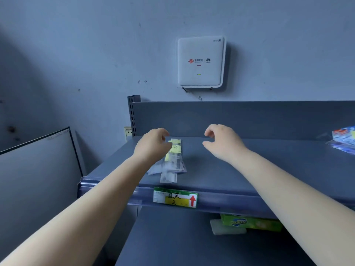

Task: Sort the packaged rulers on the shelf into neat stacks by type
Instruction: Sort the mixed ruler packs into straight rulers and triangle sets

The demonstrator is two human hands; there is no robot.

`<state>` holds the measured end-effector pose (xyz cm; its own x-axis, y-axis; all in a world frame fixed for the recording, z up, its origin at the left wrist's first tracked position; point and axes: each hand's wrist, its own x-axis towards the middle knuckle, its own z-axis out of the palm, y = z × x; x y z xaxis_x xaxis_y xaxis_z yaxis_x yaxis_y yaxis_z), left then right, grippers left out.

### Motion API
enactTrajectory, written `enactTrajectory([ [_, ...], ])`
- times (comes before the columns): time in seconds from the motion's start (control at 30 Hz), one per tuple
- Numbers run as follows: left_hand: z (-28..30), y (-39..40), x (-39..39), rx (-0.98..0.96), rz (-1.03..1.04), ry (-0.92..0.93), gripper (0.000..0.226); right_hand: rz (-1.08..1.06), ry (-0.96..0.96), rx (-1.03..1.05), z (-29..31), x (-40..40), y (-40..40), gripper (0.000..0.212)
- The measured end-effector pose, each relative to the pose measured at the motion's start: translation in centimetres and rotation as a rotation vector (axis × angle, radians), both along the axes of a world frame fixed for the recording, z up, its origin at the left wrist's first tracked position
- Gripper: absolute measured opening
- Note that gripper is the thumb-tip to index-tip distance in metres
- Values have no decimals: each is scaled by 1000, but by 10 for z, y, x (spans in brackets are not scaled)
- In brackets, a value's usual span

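A small pile of packaged rulers (172, 164) in clear sleeves with yellow labels lies fanned out on the grey shelf (240, 169), left of its middle. My left hand (153, 143) hovers over the pile's far left end, fingers loosely curled, holding nothing. My right hand (222, 141) hangs above bare shelf to the right of the pile, fingers also loosely curled and empty. More packaged rulers (343, 141) with blue and red print lie at the shelf's far right edge, partly cut off by the frame.
A price label (175, 197) with a red arrow sits on the shelf's front rail. A white router box (200, 61) hangs on the wall above. A green box (249, 222) lies on the lower shelf. A framed board (38, 160) leans at the left.
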<state>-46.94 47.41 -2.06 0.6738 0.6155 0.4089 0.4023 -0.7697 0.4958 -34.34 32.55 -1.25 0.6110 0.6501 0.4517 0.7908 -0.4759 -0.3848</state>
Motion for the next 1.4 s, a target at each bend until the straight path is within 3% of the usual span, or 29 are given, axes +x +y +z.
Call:
enactTrajectory([
  [0.23,5,-70,61,335,-29,202,37,-129,-278,-223,1,34,-70,28],
  [0.6,-10,-253,183,541,-203,234,37,-292,-358,-359,-4,117,-256,33],
  [1.0,-16,-414,281,502,-381,204,37,-435,-283,-411,-14,186,-423,34],
  [1.4,-5,-460,374,464,-539,213,38,-586,-115,-343,-15,260,-478,37],
])
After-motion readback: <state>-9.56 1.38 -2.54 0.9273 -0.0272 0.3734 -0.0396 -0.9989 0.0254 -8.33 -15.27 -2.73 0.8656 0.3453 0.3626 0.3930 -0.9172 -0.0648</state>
